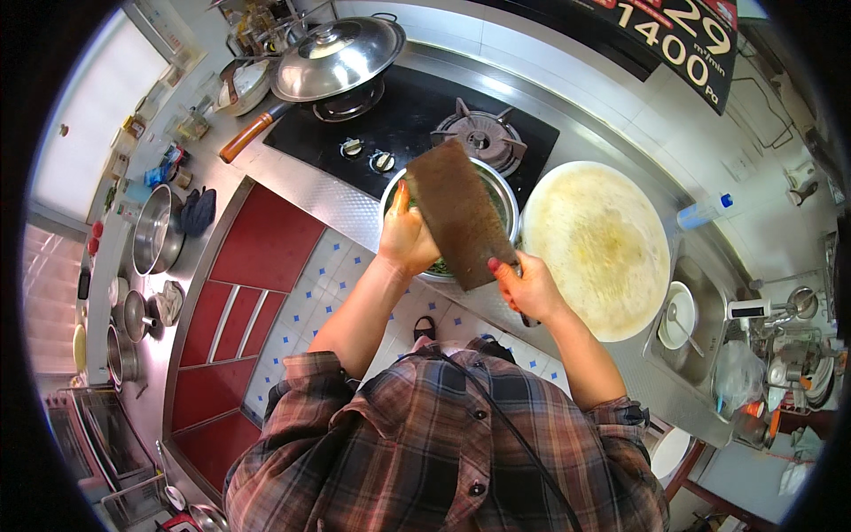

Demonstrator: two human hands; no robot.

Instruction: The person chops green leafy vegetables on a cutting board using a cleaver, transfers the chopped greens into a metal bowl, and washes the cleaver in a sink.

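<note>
A Chinese cleaver [462, 219] with a broad brown-stained blade is held slantwise above a stainless steel bowl [507, 188]. My right hand [535, 289] grips its handle, at the lower right end of the blade. Against the blade's left edge is my left hand [409, 236], thumb pointing up along it; the blade hides its fingers. Chopped greens [439, 267] show in the bowl below, mostly covered by the blade and hand. The bowl stands at the cooktop's front edge. Just right of it lies a thick round pale cutting board [598, 246], stained in the middle.
Behind the bowl is a bare gas burner [479, 138] on the black glass cooktop [412, 113]. A lidded wok [339, 60] sits on the left burner, its wooden handle [246, 136] jutting forward. To the right, a sink [698, 286] holds a white bowl [678, 306] with a spoon.
</note>
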